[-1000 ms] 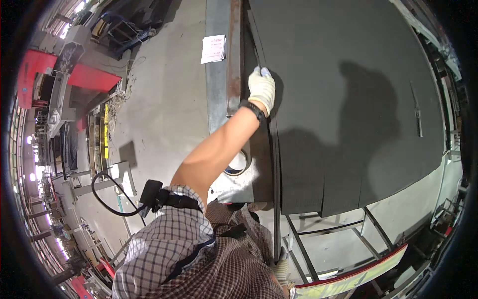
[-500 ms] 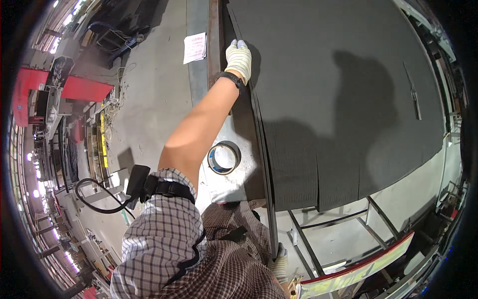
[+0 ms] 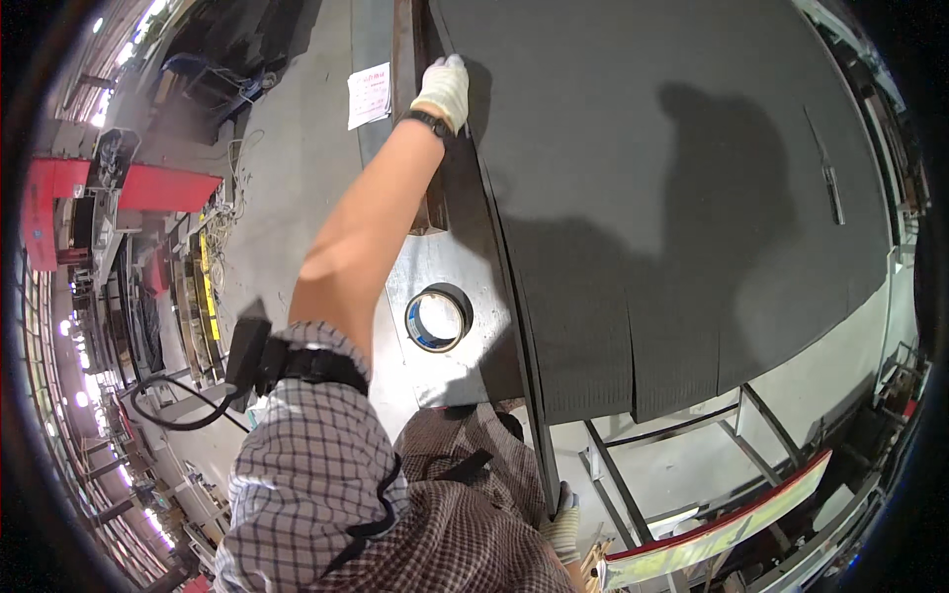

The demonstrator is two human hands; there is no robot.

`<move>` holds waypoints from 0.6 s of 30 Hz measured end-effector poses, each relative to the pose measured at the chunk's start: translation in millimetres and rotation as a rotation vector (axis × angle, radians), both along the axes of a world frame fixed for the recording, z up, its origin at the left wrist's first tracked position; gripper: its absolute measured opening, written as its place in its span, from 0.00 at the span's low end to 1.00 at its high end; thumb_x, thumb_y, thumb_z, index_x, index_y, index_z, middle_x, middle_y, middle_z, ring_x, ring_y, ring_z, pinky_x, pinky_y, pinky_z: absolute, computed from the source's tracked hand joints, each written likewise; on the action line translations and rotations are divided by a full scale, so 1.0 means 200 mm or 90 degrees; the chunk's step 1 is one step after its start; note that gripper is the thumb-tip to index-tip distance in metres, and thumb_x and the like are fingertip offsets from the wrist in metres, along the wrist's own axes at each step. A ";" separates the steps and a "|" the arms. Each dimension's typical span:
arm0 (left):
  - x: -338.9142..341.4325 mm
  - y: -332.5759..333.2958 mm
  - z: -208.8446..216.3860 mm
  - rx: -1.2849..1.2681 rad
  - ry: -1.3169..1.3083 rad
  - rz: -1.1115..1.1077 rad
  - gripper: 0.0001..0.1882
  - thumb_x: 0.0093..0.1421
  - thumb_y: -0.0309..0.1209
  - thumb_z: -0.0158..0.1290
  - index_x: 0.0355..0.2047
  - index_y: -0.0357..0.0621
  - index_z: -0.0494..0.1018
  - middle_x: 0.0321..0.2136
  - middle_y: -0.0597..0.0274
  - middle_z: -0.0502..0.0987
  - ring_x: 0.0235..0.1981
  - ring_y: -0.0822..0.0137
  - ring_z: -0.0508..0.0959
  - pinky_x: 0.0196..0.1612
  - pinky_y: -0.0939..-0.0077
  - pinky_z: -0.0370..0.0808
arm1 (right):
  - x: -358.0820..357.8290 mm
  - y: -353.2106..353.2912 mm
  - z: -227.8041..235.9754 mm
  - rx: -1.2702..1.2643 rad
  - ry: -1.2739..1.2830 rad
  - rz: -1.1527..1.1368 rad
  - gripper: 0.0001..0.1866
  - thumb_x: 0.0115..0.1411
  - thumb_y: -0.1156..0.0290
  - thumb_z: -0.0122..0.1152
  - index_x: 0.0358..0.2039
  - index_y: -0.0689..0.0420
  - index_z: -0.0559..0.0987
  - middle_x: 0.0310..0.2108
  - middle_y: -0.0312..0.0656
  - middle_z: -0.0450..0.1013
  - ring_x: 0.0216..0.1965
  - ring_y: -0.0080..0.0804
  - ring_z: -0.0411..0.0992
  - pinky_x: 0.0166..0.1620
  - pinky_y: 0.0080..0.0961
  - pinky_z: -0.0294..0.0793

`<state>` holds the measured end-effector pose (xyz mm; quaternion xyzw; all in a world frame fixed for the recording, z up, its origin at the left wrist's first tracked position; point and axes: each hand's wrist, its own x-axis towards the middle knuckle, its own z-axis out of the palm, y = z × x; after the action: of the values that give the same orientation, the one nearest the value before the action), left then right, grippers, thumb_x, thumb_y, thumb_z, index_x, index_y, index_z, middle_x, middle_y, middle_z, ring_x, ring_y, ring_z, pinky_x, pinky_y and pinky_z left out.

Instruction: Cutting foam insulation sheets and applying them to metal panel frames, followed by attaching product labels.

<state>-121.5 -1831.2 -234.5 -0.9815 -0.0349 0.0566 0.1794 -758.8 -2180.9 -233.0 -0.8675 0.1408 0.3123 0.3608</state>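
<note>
The left hand [image 3: 444, 91] has moved farther along the dark sheet [image 3: 583, 148].

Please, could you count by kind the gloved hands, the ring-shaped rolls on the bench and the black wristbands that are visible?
Gloved hands: 2 (left hand, right hand)
Ring-shaped roll: 1
Black wristband: 1
Total: 4

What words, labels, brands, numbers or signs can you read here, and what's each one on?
None can be read out reliably.
White paper sheets, left of the gloved left hand: reddish print, too small and blurred.
Blue-lined ring: any lettering is too small to make out.
Red-edged pale panel, lower right: any lettering is too blurred to tell.
</note>
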 end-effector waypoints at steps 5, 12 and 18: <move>-0.47 -0.09 0.10 -0.882 -0.224 0.257 0.19 0.66 0.40 0.45 0.51 0.42 0.70 0.46 0.60 0.74 0.48 0.65 0.72 0.53 0.74 0.66 | 0.15 0.07 0.16 0.045 -0.019 0.037 0.36 0.48 0.81 0.57 0.60 0.61 0.60 0.45 0.57 0.63 0.45 0.57 0.66 0.49 0.44 0.69; -0.48 -0.20 0.09 -1.011 -0.189 0.367 0.16 0.70 0.37 0.38 0.43 0.42 0.72 0.38 0.60 0.76 0.40 0.64 0.73 0.46 0.79 0.70 | 0.36 0.25 0.15 0.082 -0.119 -0.024 0.43 0.43 0.70 0.62 0.61 0.64 0.58 0.46 0.60 0.63 0.47 0.59 0.63 0.52 0.45 0.64; -0.34 -0.23 -0.10 -1.015 -0.206 0.355 0.19 0.70 0.37 0.33 0.48 0.41 0.71 0.42 0.58 0.75 0.44 0.63 0.71 0.53 0.77 0.65 | 0.36 0.21 0.25 0.052 -0.120 -0.071 0.40 0.44 0.74 0.60 0.60 0.64 0.59 0.47 0.58 0.64 0.47 0.60 0.63 0.51 0.44 0.64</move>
<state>-188.9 -1877.2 -254.0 -0.7661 -0.2501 -0.0344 -0.5911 -686.1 -2138.3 -182.0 -0.8684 0.1415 0.2140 0.4243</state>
